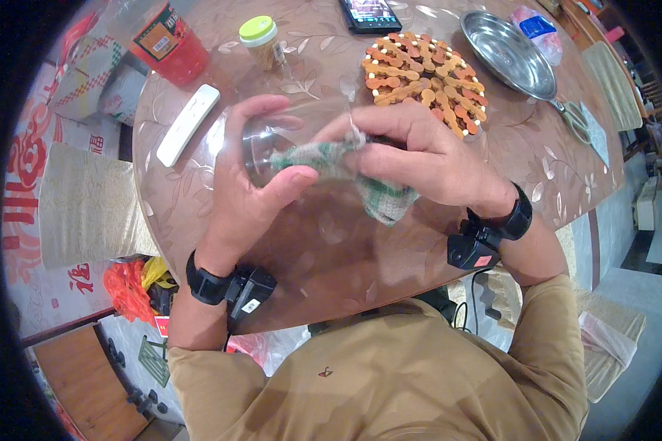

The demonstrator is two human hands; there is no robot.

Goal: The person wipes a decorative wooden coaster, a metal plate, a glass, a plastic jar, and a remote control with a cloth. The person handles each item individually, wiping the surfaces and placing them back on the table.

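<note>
Head view: over the desk (316, 268), the left hand (239, 173) clasps a clear glass (260, 145) lying sideways, long axis toward the right hand (438, 158), which pinches a green-checked cloth (388, 200) seemingly reaching inside.

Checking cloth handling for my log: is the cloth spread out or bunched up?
Bunched up: the cloth gathers in the right hand, one end at the glass, a loose corner hanging below.

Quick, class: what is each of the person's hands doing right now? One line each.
Left hand: holding the clear vessel, fingers curved round it.
Right hand: closed on the checked cloth.
</note>
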